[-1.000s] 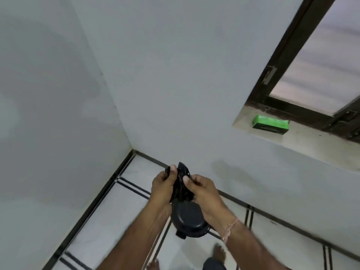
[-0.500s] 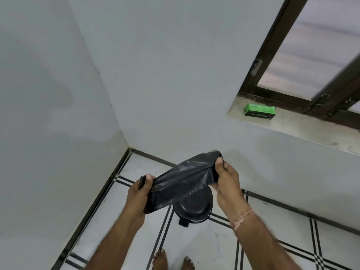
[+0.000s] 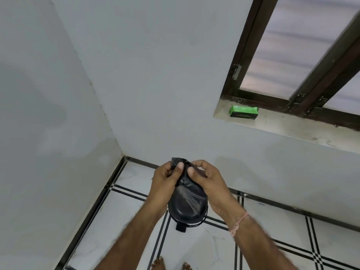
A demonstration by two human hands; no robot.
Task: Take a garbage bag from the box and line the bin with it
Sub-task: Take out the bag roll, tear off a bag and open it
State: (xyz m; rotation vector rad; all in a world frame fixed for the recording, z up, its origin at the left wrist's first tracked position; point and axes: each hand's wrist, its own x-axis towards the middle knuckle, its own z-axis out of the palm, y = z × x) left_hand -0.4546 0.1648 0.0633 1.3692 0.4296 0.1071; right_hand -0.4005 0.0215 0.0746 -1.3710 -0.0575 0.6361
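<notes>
A thin black garbage bag [image 3: 185, 184] hangs bunched between both hands, above a round black pedal bin [image 3: 188, 210] with its lid down on the tiled floor. My left hand [image 3: 165, 177] pinches the bag's top edge with thumb and fingers. My right hand [image 3: 204, 176] pinches the same edge right beside it, thumbs almost touching. The bag's lower part drapes over the bin lid. A green garbage-bag box [image 3: 243, 111] lies on the window sill at the upper right, away from both hands.
The bin stands near a room corner with white walls to the left and behind. A stone window sill [image 3: 292, 129] with a dark-framed window juts out at the right. My bare feet [image 3: 171, 265] stand on the white floor just before the bin.
Half a second ago my hands held the bag stretched wide apart; now they have come together, gathering the bag's edge into a bunch above the bin.
</notes>
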